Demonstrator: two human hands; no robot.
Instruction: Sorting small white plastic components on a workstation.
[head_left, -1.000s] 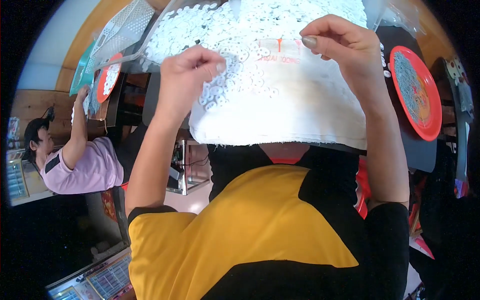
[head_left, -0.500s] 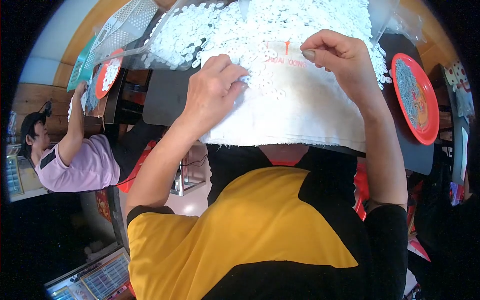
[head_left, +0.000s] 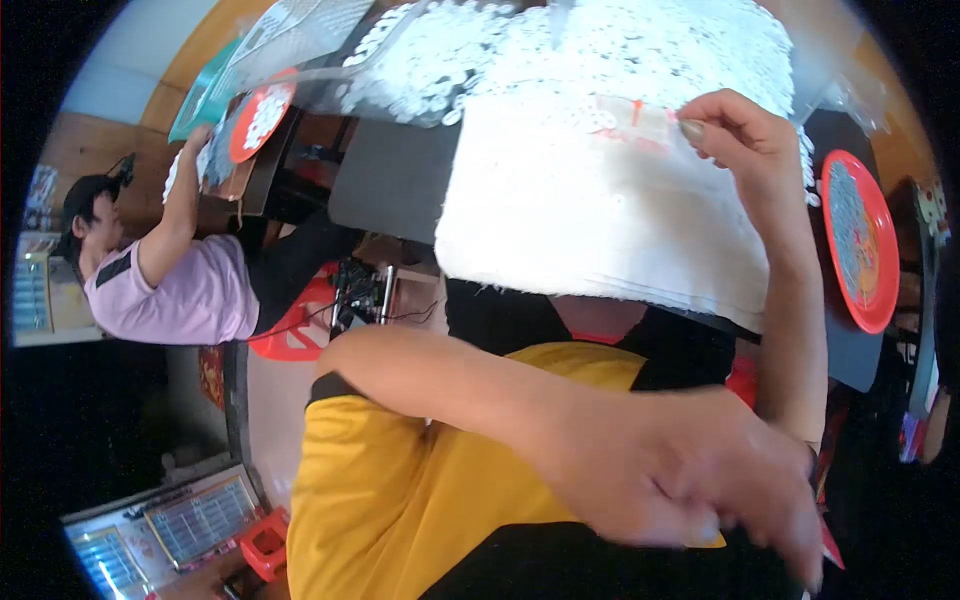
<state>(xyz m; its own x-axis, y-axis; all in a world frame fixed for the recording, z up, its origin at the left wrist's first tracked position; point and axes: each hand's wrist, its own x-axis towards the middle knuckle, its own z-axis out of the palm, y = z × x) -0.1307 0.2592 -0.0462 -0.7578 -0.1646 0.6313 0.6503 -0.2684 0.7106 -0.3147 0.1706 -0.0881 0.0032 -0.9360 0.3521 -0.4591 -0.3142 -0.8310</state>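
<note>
My left hand (head_left: pixel 680 465) reaches across my body to the lower right, in front of my yellow and black shirt. It is smeared by motion, and what it holds, if anything, cannot be made out. Above the right side of the white cloth (head_left: pixel 590 230), my right hand (head_left: pixel 745 140) is closed, thumb and forefinger pressed together. Anything in that pinch is too small to make out. Beside those fingertips the cloth's far part bears red print (head_left: pixel 637 115). A large heap of small white oval pieces (head_left: pixel 660 45) lies just beyond the cloth.
On the right stands a red plate (head_left: pixel 880 270) with small grey pieces. At the left, a person in a pink shirt (head_left: pixel 185 290) works by another red plate (head_left: pixel 280 95) and a green basket (head_left: pixel 205 90). The dark tabletop (head_left: pixel 385 180) shows left of the cloth.
My left hand has left the cloth and swung down and rightward across my body. Most white pieces near the cloth's middle are gone. My right hand keeps its pinch; the whole view has shifted.
</note>
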